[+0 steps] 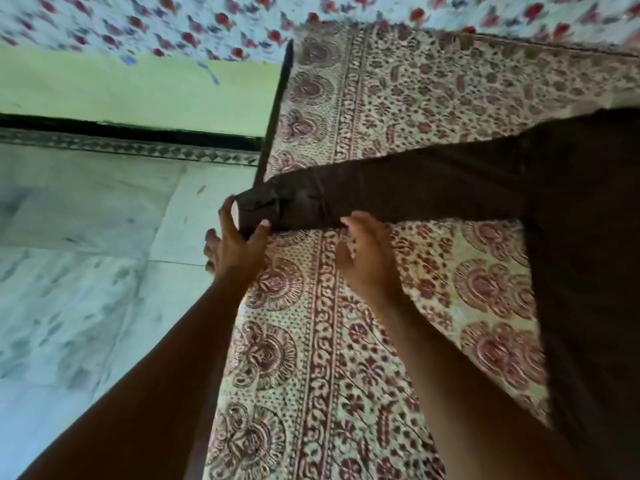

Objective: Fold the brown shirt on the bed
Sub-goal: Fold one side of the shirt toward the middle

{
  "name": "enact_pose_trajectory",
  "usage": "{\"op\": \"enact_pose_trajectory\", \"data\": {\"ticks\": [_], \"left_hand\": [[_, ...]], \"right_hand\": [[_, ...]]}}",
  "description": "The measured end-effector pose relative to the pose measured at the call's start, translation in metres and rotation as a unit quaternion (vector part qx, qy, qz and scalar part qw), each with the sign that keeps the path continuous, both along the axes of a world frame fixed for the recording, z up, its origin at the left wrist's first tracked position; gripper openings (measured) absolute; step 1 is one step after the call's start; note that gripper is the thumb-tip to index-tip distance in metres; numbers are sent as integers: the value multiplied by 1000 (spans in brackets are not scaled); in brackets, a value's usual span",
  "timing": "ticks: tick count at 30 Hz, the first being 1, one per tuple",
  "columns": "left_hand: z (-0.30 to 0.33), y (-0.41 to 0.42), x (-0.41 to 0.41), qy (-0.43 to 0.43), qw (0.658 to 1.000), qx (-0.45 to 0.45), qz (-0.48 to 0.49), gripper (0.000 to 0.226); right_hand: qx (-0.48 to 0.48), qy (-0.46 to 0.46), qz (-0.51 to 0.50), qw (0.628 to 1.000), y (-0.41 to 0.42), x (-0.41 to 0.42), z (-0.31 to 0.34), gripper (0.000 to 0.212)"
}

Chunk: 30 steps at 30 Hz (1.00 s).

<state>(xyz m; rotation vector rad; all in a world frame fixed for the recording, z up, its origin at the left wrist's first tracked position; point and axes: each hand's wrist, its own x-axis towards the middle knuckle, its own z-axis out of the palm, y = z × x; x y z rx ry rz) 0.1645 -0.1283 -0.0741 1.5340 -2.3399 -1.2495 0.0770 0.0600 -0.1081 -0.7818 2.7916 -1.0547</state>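
The brown shirt (571, 237) lies spread on the bed (363, 341), its body at the right and one long sleeve (415, 188) stretched left to the bed's edge. My left hand (235, 244) grips the cuff end of that sleeve at the bed's edge, thumb on top and fingers round it. My right hand (367, 254) holds the sleeve's near edge a little further along, fingers tucked under the cloth. The shirt's right side runs out of view.
The bed is covered by a cream sheet with a maroon floral print. A dark bed frame rail (277, 109) runs along its left edge. To the left lies a pale marble floor (86, 271) and a green wall (138, 91). A floral cloth (207, 19) hangs at the top.
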Motion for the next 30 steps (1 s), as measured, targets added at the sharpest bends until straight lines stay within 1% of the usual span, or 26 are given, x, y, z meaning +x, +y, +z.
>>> {"op": "enact_pose_trajectory", "data": {"ticks": [2,3,5,6,8,9,10,11,12,13,14,15,16,17,18,19,20,21,22,23,24,25,26,27,28,30], "left_hand": [[-16,-32,-8,83,992,90,26,69],[-26,-44,-9,115,987,104,48,63],[-25,-52,-15,156,979,87,100,43],[-15,-47,-18,170,976,69,114,32],[7,-34,-27,213,969,54,115,12],[18,-24,-31,243,962,54,110,9],[27,-13,-36,267,956,63,101,10],[35,1,-41,287,952,81,76,13],[43,18,-45,297,948,106,32,18],[48,38,-49,306,943,130,-26,23],[51,61,-52,303,938,145,-87,29],[52,85,-55,293,933,152,-143,34],[51,107,-58,279,929,157,-188,34],[49,130,-59,264,924,167,-220,34],[49,150,-59,255,918,186,-238,31],[50,167,-58,257,913,204,-241,27],[49,182,-56,270,911,204,-235,24],[48,191,-54,283,915,176,-226,27],[44,200,-54,279,924,124,-229,36],[39,208,-56,249,935,52,-248,48],[33,214,-59,198,940,-27,-277,63],[27,221,-65,134,938,-85,-308,78],[21,224,-72,69,934,-119,-331,89],[16,234,-84,12,928,-142,-344,95],[12,244,-95,-30,923,-163,-347,94],[9,274,-122,-68,911,-218,-343,75]], "right_hand": [[72,10,-10,997,-26,-20,-4,46],[115,9,-23,993,-35,-26,-8,44],[166,40,-48,984,-44,-30,-11,37],[178,59,-50,981,-44,-30,-12,37],[164,66,-32,984,-43,-33,-10,42],[123,26,-30,992,-40,-37,-7,47],[53,-60,-51,996,-38,-41,4,53],[-50,-184,-87,978,-34,-47,16,59],[-166,-305,-123,930,-27,-52,32,65],[-257,-405,-146,865,-18,-59,46,71],[-322,-481,-141,803,-2,-67,56,77],[-360,-527,-128,759,15,-76,65,78],[-367,-551,-115,741,31,-83,70,73],[-339,-551,-108,755,50,-89,72,64],[-291,-530,-103,790,69,-93,72,53],[-223,-488,-108,837,87,-97,71,42],[-168,-448,-121,870,105,-100,71,34],[-131,-423,-135,886,122,-103,69,27],[-133,-434,-149,878,141,-106,72,17],[-156,-468,-152,856,158,-108,77,7],[-181,-511,-139,829,177,-111,84,11],[-193,-544,-122,807,197,-114,88,17],[-193,-566,-103,794,213,-116,93,22],[-191,-572,-86,793,234,-121,96,24],[-191,-570,-66,797,254,-124,101,25],[-167,-534,-55,827,301,-140,107,26]]}}
